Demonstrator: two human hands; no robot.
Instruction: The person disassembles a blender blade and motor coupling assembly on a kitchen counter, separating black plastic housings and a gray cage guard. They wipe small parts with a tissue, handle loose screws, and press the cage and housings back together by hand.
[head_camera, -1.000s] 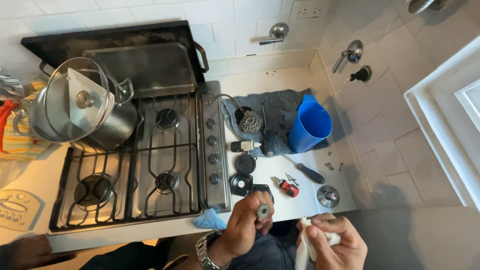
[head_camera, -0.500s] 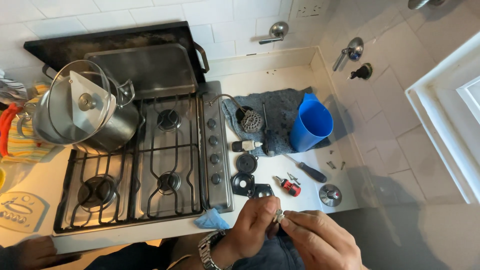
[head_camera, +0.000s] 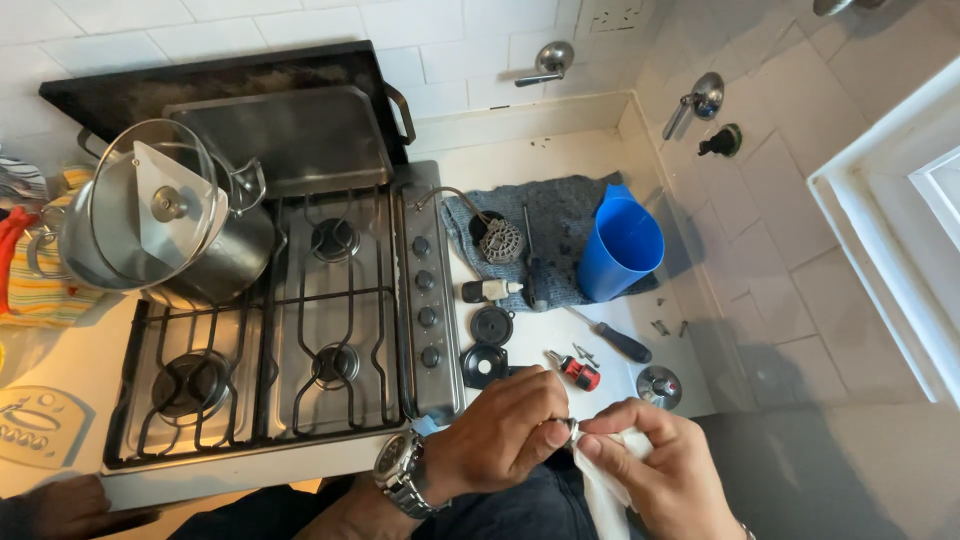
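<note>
Both hands meet: our left hand (head_camera: 505, 430) pinches a small metal part (head_camera: 571, 430), right hand (head_camera: 655, 465) clutching white cloth (head_camera: 605, 490); we'd rub gently, holding firm.

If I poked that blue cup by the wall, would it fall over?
Probably fairly easily. The blue cup looks like thin plastic and seems empty, so it is likely light. It stands upright on a soft grey cloth, wider at the rim than at the base, so a push near the top could tip it. It would hardly break.
</note>
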